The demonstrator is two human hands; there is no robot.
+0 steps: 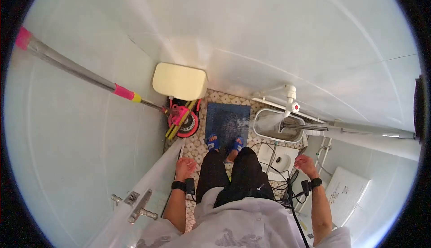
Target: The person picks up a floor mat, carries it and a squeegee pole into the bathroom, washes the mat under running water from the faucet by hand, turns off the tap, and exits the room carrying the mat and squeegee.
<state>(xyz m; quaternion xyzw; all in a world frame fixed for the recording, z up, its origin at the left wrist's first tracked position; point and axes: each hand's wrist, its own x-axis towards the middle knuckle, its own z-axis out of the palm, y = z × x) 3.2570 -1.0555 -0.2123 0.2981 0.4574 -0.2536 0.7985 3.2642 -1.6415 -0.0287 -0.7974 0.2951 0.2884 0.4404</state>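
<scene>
Slim dark object [303, 150] at the right hand's [306, 166] fingertips, well apart from the left hand [185, 169].

From where I stand, the left hand is beside the white door [150, 177], fingers loosely half-curled, nothing visible in it; the right hand's fingers fold inward (gripping the slim dark object or just in front of it, I can't tell). The object's long axis points roughly forward, and the right hand is plainly nearer. Inward of that hand sits the white squat toilet pan [289, 155]; farther ahead, slightly inward, an oblong white-rimmed basin [294, 135] lies crosswise, beneath a white plastic tap with a red dot [292, 106].
</scene>
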